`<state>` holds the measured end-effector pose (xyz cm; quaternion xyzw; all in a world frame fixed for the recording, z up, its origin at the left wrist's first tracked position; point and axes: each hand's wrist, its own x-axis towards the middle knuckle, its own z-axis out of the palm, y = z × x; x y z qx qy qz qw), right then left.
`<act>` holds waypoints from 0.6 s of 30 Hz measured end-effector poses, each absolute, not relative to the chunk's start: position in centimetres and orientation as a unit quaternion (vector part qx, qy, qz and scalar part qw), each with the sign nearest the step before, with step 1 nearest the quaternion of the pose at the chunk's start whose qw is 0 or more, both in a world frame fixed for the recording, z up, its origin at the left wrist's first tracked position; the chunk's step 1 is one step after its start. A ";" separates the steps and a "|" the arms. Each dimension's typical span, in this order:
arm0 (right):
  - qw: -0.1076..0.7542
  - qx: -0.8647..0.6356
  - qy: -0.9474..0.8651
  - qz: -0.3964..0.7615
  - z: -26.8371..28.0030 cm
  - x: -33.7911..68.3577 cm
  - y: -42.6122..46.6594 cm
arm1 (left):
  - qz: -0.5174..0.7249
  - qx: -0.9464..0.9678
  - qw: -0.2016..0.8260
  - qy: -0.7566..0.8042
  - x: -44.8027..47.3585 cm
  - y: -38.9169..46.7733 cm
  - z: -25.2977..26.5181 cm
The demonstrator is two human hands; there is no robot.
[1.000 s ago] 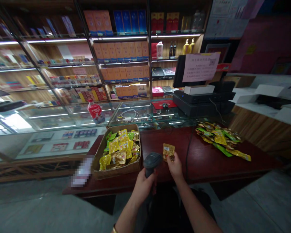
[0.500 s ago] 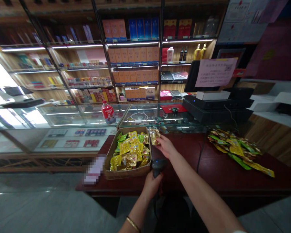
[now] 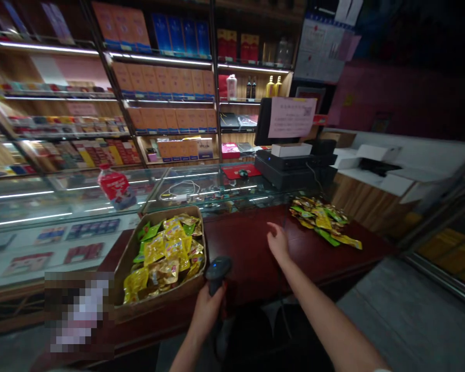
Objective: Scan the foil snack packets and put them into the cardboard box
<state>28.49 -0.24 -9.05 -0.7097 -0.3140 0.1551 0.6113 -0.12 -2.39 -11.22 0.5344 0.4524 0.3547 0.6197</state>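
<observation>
My left hand [image 3: 208, 310] is wrapped round the handle of a dark barcode scanner [image 3: 218, 268], held at the table's front edge beside a cardboard box [image 3: 120, 306]. Yellow, green and gold snack packets [image 3: 166, 253] fill that box. Over the dark red table [image 3: 236, 237], my right hand [image 3: 278, 243] is empty, its fingers apart and slightly curled. It lies between the box and a loose pile of similar packets [image 3: 321, 219] on the right, touching neither.
Behind the table runs a glass display counter [image 3: 151, 192] with a red-labelled bottle [image 3: 115, 187] and a white cable [image 3: 182, 191] on it. A monitor [image 3: 263, 121] stands over a black cash drawer [image 3: 294, 173] at the back right. Shelves of boxes [image 3: 163, 80] line the wall.
My right hand has let go of the gold packet and moved from the box's edge rightward toward the pile. The view has turned right. My left hand still grips the scanner.
</observation>
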 end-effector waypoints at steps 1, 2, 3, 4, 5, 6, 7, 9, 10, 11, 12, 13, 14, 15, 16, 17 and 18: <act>0.602 -0.729 -0.303 0.119 -9.3 31.0 -2.2 | 0.355 0.536 0.620 0.450 -0.1 -2.4 -11.1; 0.583 -0.756 -0.290 0.070 -9.5 33.4 -3.9 | 0.353 0.537 0.622 0.448 0.0 -2.4 -11.1; 0.507 -0.816 -0.276 -0.030 -9.7 35.7 -5.5 | 0.352 0.538 0.622 0.447 0.1 -2.4 -11.0; 0.490 -0.833 -0.249 -0.063 -10.0 37.9 -6.8 | 0.351 0.539 0.621 0.449 0.1 -2.5 -10.9; 0.461 -0.855 -0.219 -0.093 -10.5 39.8 -7.9 | 0.351 0.540 0.619 0.451 0.1 -2.6 -10.9; 0.406 -0.885 -0.193 -0.118 -11.1 41.5 -8.8 | 0.351 0.540 0.616 0.453 0.2 -2.6 -10.8; 0.359 -0.907 -0.182 -0.126 -11.7 42.8 -9.6 | 0.352 0.540 0.615 0.454 0.2 -2.6 -10.8; 0.256 -0.935 -0.197 -0.147 -13.1 44.1 -10.7 | 0.353 0.541 0.613 0.455 0.2 -2.6 -10.8; 0.220 -0.938 -0.216 -0.161 -13.8 44.1 -11.0 | 0.352 0.542 0.612 0.456 0.2 -2.6 -10.7; 0.194 -0.936 -0.235 -0.178 -14.4 43.7 -11.3 | 0.350 0.543 0.612 0.456 0.2 -2.6 -10.7; 0.175 -0.931 -0.254 -0.195 -14.8 42.8 -11.5 | 0.348 0.544 0.612 0.457 0.2 -2.6 -10.7; 0.160 -0.926 -0.274 -0.205 -15.1 41.7 -11.6 | 0.346 0.546 0.611 0.457 0.1 -2.6 -10.6; 0.148 -0.920 -0.298 -0.207 -15.3 40.4 -11.7 | 0.343 0.547 0.611 0.458 0.1 -2.6 -10.6; 0.142 -0.913 -0.324 -0.203 -15.4 39.1 -11.7 | 0.339 0.550 0.612 0.457 0.1 -2.6 -10.5; 0.142 -0.905 -0.352 -0.193 -15.3 37.8 -11.6 | 0.335 0.552 0.611 0.457 0.1 -2.6 -10.5; 0.147 -0.897 -0.378 -0.178 -15.2 36.7 -11.5 | 0.332 0.556 0.610 0.457 0.1 -2.6 -10.5; 0.157 -0.891 -0.396 -0.158 -15.0 35.9 -11.3 | 0.328 0.559 0.609 0.458 0.1 -2.6 -10.5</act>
